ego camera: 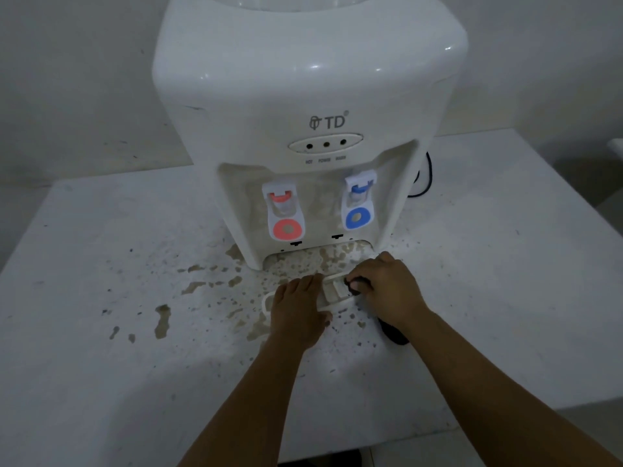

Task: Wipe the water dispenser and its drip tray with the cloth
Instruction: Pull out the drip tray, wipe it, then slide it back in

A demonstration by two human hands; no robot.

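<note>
Water dispenser (310, 106) stands at the rear centre of the surface (101, 332). Drip tray (332, 293) lies on the surface just before the dispenser's base. Left hand (296, 315) rests on the tray's left part; right hand (387, 288), holding the cloth (357, 284), at its right end. Power cord (426, 176) runs behind the dispenser's right side.

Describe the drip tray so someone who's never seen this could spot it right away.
Find the white water dispenser on the stained table. In front of its base, below the red tap, lies the drip tray, a shallow white slotted piece, the only thing under both hands.
</note>
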